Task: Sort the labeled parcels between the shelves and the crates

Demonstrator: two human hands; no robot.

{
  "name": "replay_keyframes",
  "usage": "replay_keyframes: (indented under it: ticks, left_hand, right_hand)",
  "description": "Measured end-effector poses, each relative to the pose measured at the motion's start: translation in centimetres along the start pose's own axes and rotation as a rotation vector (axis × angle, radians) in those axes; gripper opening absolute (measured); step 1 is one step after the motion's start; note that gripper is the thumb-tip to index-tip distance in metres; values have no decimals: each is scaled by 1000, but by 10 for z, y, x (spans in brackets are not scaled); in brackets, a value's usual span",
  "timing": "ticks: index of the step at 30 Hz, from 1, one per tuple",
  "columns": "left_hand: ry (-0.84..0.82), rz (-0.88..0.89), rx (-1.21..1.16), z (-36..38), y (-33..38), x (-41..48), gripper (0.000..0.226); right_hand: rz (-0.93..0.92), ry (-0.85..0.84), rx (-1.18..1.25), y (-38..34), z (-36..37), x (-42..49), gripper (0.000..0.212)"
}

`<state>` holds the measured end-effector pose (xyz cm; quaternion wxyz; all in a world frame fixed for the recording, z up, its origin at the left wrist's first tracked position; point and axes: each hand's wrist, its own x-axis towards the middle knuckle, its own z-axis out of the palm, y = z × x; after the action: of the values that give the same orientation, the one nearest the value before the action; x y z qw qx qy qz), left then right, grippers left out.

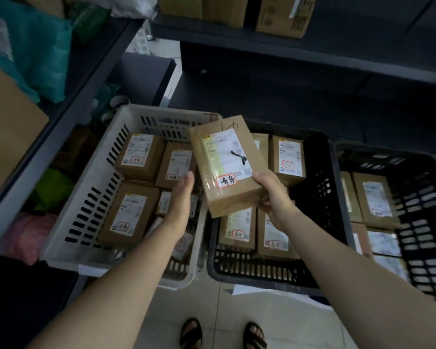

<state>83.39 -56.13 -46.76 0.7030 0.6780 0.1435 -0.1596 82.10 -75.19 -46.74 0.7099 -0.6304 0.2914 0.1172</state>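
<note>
My right hand (272, 192) grips the lower right corner of a taped brown parcel (227, 167) with a white label and a red-ringed handwritten mark, holding it tilted above the crates. My left hand (184, 190) hovers with straight fingers just left of the parcel, apart from it. Below sit a white crate (106, 152) with several labeled boxes, a black crate (320, 172) in the middle with more boxes, and a second black crate (418, 197) at the right.
A dark shelf unit (287, 49) stands behind the crates, cardboard boxes (285, 13) on its upper level. At the left, another shelf (61, 117) carries teal bags and a large carton. My sandalled feet stand on the tiled floor (224, 311).
</note>
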Motion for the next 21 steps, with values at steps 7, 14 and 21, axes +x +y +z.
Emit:
replay_keyframes:
  ticks: [7, 14, 21]
  left_hand:
    - [-256, -12, 169, 67, 19, -11, 55]
    - [-263, -91, 553, 111, -14, -15, 43]
    - [-242, -95, 399, 147, -19, -23, 35]
  right_hand:
    - [121, -129, -74, -7, -77, -11, 70]
    - [305, -90, -72, 31, -147, -19, 67]
    - [226, -64, 55, 30, -182, -23, 48]
